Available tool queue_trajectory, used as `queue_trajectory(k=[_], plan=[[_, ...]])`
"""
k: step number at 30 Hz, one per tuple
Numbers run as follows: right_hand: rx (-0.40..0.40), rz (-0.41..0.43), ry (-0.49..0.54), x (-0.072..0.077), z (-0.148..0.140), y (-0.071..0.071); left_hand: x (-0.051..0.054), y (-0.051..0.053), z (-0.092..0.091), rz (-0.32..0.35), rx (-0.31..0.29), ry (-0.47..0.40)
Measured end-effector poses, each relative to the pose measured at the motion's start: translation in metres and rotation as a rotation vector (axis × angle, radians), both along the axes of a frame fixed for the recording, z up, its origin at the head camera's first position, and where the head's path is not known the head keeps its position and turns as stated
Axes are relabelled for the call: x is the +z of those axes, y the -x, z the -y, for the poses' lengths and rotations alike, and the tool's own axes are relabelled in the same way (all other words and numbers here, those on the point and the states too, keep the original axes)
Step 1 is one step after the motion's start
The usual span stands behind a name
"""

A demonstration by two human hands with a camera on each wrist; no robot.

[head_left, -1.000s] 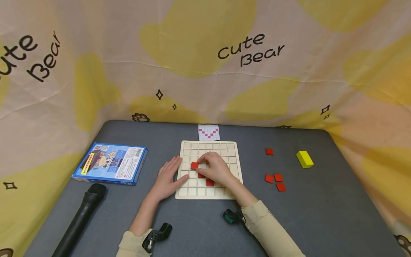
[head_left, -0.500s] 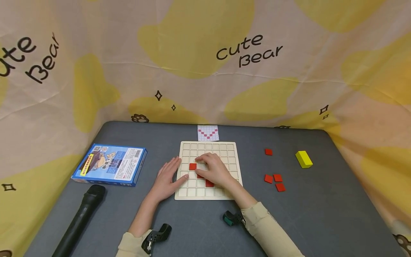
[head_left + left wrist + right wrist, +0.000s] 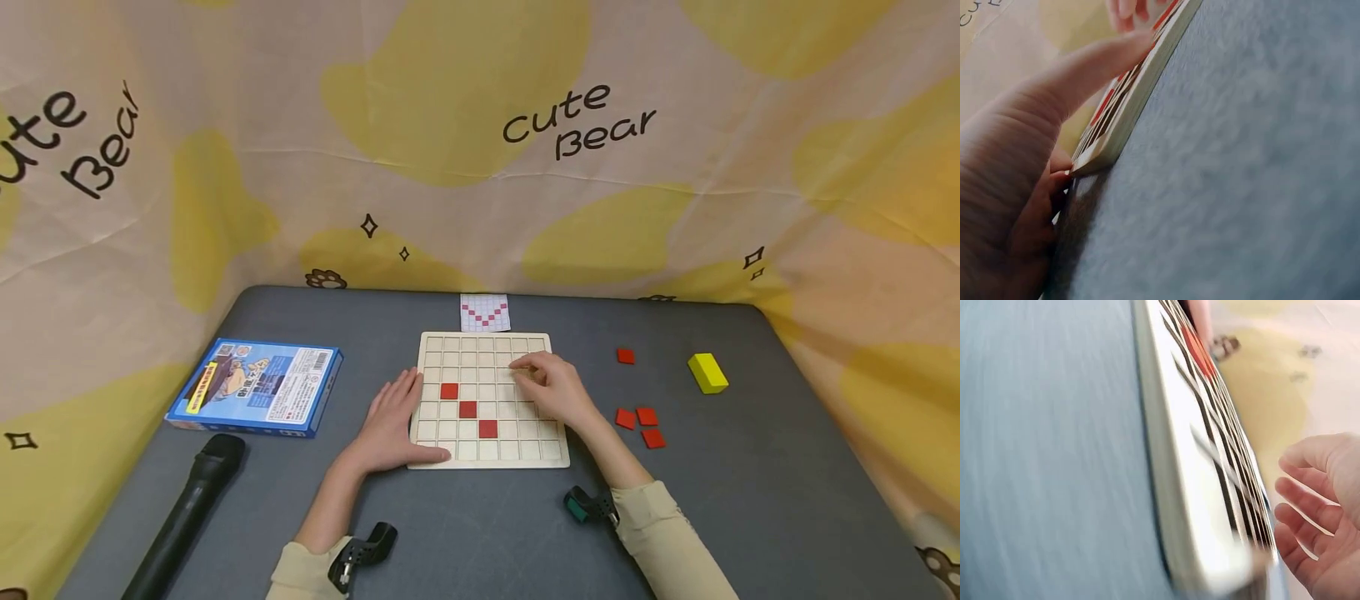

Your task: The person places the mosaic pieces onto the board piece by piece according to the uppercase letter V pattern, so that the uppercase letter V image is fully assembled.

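A cream grid board lies on the table with three red tiles in a descending diagonal: an upper one, a middle one and a lower one. My left hand rests along the board's left edge, fingers straight, thumb over its lower left corner; the left wrist view shows the thumb on the rim. Above the board's right side is my right hand, fingers loosely bent with nothing between them; the right wrist view shows this hand beside the board, its fingers apart.
Several loose red tiles lie right of the board, near a yellow block. A pattern card sits behind the board. On the left are a blue box and a black microphone. Patterned cloth hangs behind the table.
My right hand has left the upper red tile and moved right across the board, uncovering the middle tile. My left thumb has shifted down toward the board's near edge.
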State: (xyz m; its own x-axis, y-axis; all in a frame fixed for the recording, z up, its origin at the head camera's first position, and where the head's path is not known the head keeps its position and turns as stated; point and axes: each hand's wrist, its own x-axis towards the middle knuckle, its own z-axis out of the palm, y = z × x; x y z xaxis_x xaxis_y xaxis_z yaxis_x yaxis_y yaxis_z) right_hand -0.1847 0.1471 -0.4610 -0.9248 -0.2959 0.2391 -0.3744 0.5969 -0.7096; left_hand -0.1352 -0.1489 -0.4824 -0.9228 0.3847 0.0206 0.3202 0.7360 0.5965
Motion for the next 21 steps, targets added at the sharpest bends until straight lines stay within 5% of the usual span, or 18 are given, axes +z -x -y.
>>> queue_trajectory(k=[11,21], plan=[[-0.233,0.022,-0.052,0.0,-0.081,0.013,0.008,0.003,0.013,0.118,-0.156,-0.054],[-0.35,0.08,-0.088,-0.007,-0.134,0.02,0.007,0.004,0.014,0.112,-0.166,-0.056]])
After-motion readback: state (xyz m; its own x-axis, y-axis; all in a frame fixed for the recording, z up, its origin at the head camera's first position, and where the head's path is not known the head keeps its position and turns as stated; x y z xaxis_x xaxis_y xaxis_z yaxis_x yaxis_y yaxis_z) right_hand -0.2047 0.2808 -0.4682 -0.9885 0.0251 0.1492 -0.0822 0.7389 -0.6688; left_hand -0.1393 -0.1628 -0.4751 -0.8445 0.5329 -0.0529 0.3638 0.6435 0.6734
